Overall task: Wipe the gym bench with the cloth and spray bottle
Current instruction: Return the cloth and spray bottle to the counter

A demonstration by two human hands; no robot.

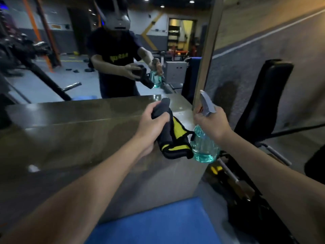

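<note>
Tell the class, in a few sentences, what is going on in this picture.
A person stands before a wall mirror in a gym. The left hand grips a black and yellow cloth over a glossy grey ledge. The right hand holds a clear plastic spray bottle of turquoise liquid just below its grey trigger head. The black padded gym bench stands to the right, and neither hand is on it yet.

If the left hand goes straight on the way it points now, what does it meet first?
Probably the mirror, with the cloth in the left hand touching first; depth is unclear.
</note>
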